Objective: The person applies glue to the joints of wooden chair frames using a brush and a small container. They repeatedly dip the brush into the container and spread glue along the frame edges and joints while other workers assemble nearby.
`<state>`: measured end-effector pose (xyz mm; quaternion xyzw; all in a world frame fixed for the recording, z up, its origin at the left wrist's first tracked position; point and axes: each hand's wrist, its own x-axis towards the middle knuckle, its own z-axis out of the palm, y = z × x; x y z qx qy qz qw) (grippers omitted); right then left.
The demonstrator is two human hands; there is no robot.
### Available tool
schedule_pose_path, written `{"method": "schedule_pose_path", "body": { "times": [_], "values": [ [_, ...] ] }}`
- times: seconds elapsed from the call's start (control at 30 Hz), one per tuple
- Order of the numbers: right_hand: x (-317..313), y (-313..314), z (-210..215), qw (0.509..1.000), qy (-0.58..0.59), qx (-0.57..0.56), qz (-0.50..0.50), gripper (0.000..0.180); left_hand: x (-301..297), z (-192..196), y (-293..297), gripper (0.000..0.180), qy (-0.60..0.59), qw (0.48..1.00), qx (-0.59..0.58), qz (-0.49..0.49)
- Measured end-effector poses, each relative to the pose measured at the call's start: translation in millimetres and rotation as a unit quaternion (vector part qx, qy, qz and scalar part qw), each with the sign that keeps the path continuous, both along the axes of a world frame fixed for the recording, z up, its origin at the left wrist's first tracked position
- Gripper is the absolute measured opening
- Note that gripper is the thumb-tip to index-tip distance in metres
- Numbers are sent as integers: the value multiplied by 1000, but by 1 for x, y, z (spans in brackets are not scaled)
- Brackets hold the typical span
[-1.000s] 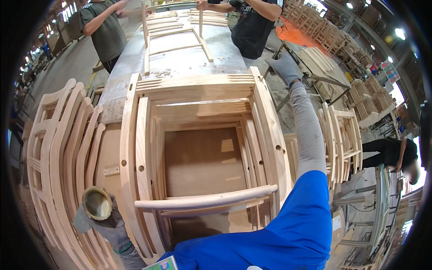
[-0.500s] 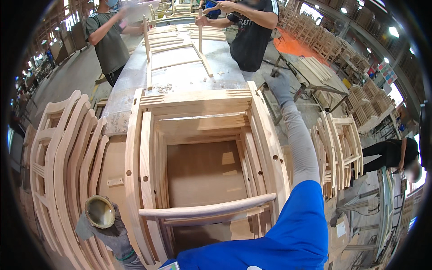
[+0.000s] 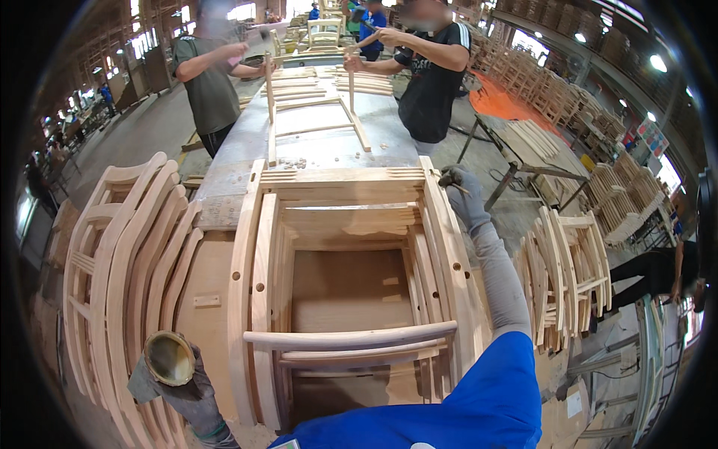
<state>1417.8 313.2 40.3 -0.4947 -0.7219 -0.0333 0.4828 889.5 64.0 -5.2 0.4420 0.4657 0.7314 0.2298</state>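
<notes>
My left hand [image 3: 187,396], in a grey glove, is closed around a small round cup [image 3: 149,359] with a pale yellowish liquid inside. It is left of a stack of pale wooden chair frames [image 3: 247,322]. Past the far right corner of the stack, my right hand [image 3: 470,200], also gloved, is curled by the top of the right-hand post [image 3: 443,224]. A thin stick [image 3: 458,184] shows at its fingers; its tip is hard to make out. The posts have round holes, and a curved rail [image 3: 351,337] crosses the near end.
Curved chair parts [image 3: 123,247] lean in a row at left, with more frames [image 3: 561,269] at right. Ahead, a metal-topped table [image 3: 239,161] bears small pegs and a frame [image 3: 318,116]. Two people [image 3: 209,82] [image 3: 430,82] work there. A metal-legged bench [image 3: 538,142] stands at right.
My right hand has come down and nearer to the frame's far right corner. The left hand still holds the cup. The whole view has shifted, with the table now lower and further right.
</notes>
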Motion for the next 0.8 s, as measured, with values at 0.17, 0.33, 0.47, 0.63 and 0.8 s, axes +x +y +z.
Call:
{"method": "schedule_pose_path", "body": {
  "times": [0.17,0.33,0.47,0.63,0.8],
  "values": [
    [-66,-59,17,995,54,22,78,8,-15,15,-41,52,-420,901,68,-90],
    [-133,-129,-13,945,118,-114,285,31,-28,-6,-64,45,-82,996,3,-19],
    [-173,-185,-22,905,-162,-352,172,55,-33,16,-80,43,-496,863,4,-98],
    [-196,-194,-74,943,-145,-298,15,37,-65,15,-103,48,-434,880,-40,-189],
    [-221,-205,-95,974,-106,-102,-171,20,-108,-2,-137,49,-283,915,-208,-198]
  ]
}}
